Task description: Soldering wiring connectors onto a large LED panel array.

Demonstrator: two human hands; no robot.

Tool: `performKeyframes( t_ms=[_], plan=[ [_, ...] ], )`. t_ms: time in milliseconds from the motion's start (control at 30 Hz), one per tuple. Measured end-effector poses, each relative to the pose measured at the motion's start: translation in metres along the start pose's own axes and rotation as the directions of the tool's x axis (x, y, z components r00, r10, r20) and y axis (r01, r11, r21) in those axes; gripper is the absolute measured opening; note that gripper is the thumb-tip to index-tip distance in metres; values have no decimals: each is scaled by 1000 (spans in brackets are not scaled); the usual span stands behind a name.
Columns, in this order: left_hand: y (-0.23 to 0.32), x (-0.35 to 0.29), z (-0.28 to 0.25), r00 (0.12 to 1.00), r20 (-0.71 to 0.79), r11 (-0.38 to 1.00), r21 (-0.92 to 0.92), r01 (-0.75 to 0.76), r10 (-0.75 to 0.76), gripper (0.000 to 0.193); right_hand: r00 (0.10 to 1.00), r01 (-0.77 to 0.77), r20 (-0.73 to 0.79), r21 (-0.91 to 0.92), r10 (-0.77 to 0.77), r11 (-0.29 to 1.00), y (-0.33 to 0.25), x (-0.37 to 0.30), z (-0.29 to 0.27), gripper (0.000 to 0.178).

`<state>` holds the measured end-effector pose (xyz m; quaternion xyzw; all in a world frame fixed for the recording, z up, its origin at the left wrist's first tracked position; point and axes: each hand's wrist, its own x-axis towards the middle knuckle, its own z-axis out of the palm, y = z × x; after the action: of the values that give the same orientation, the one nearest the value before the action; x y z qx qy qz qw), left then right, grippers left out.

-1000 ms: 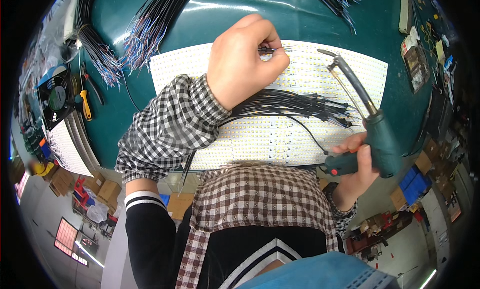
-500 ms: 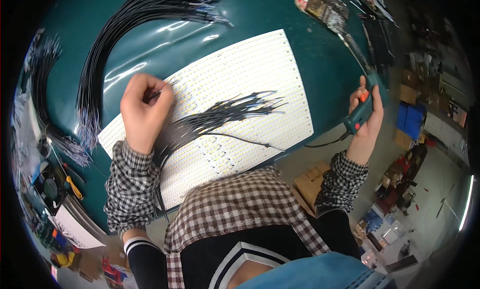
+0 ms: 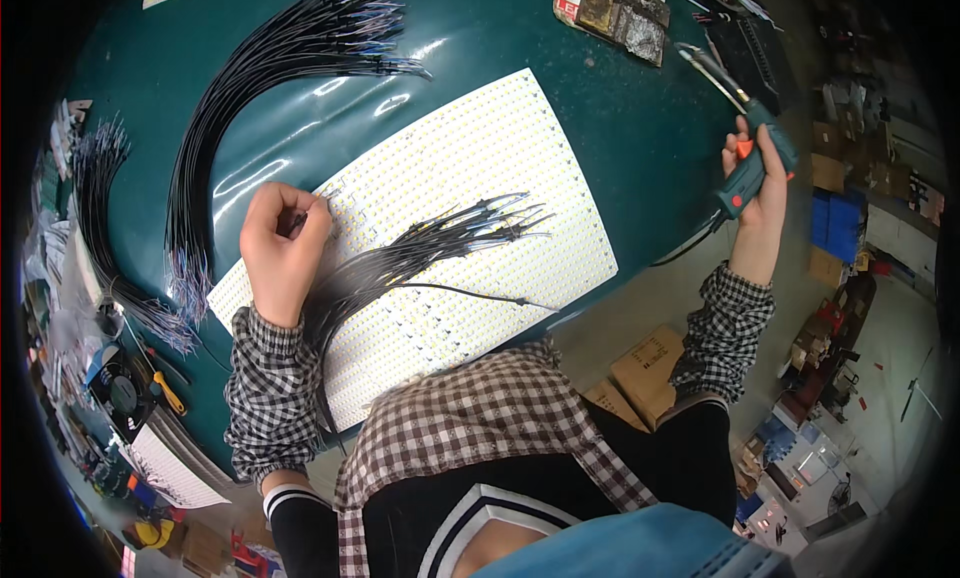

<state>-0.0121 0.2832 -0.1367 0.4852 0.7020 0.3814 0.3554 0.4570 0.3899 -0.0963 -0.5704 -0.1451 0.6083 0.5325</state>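
Observation:
My left hand [image 3: 283,253] is over the upper left edge of a white LED panel [image 3: 540,148] dotted with small yellow chips. Its thumb and fingers are pinched together, and a dark wire partly shows inside the curl. A bundle of black wires [image 3: 400,253] with bared blue and brown ends lies across the panel beside that hand. One wire [image 3: 460,294] strays from the bundle toward the panel's lower edge. My right hand [image 3: 760,193] grips a green soldering gun [image 3: 745,173] with an orange trigger, off to the right of the panel. Its tip points up and left.
A dark-stained block [image 3: 625,20] stands on the green table mat [image 3: 480,38] near the soldering tip. Long black wire bundles [image 3: 205,138] curve along the left. At lower left are a yellow-handled screwdriver [image 3: 170,393] and a small fan [image 3: 120,393]. Cardboard boxes [image 3: 645,373] stand beyond the near edge.
The soldering gun's tip has come away from the stained block, and my right hand has moved rightward. My left hand remains pinched at the panel's edge. The whole view has shifted a little.

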Motion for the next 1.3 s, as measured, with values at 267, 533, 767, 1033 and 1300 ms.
performKeyframes(
  t_ms=[267,533,767,1033,1300],
  plan=[
    [-5,2,-5,1000,1,1000,-31,8,-8,11,553,609,638,-749,-536,-262,31,-37,47,43],
    [-12,4,-11,1000,0,1000,-22,3,-3,11,508,683,673,-695,-538,-223,34,-40,48,42],
    [-12,5,-12,1000,12,999,-38,25,-24,10,826,513,198,-653,-528,558,46,-38,54,29],
    [-13,5,-11,999,17,995,-86,47,-46,10,864,478,81,-438,-496,761,49,-28,55,28],
    [-11,5,-6,999,22,997,-72,27,-26,11,893,408,8,-439,-451,800,53,-49,43,30]
  ],
)
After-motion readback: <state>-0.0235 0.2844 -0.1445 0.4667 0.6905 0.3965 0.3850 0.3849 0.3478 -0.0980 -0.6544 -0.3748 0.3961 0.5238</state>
